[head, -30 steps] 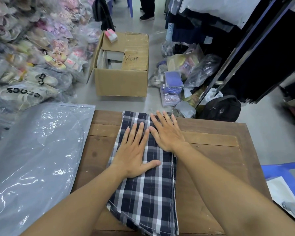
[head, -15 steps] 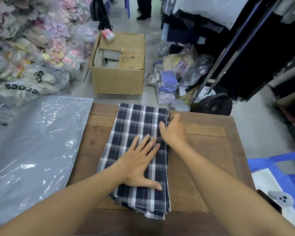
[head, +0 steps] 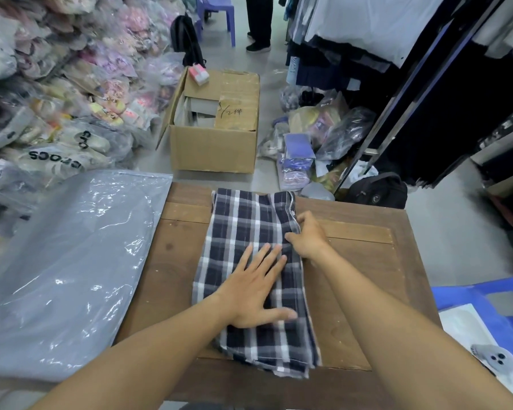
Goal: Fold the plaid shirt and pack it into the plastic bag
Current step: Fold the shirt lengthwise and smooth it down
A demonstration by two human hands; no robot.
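The plaid shirt, navy with white checks, lies folded into a long strip down the middle of the wooden table. My left hand lies flat on the shirt's middle, fingers spread, pressing it down. My right hand pinches the shirt's right edge, its fingertips curled over the fabric. The clear plastic bag lies flat to the left, overlapping the table's left edge.
A cardboard box stands on the floor beyond the table. Bagged shoes pile up at left, hanging clothes at right. A black backpack sits at the table's far right corner; a blue plastic chair stands at right. A person's legs show at the far top.
My hands slid back from the shirt's far end. The left moved toward the middle and stayed flat. The right shifted to the right edge and closed on the fabric.
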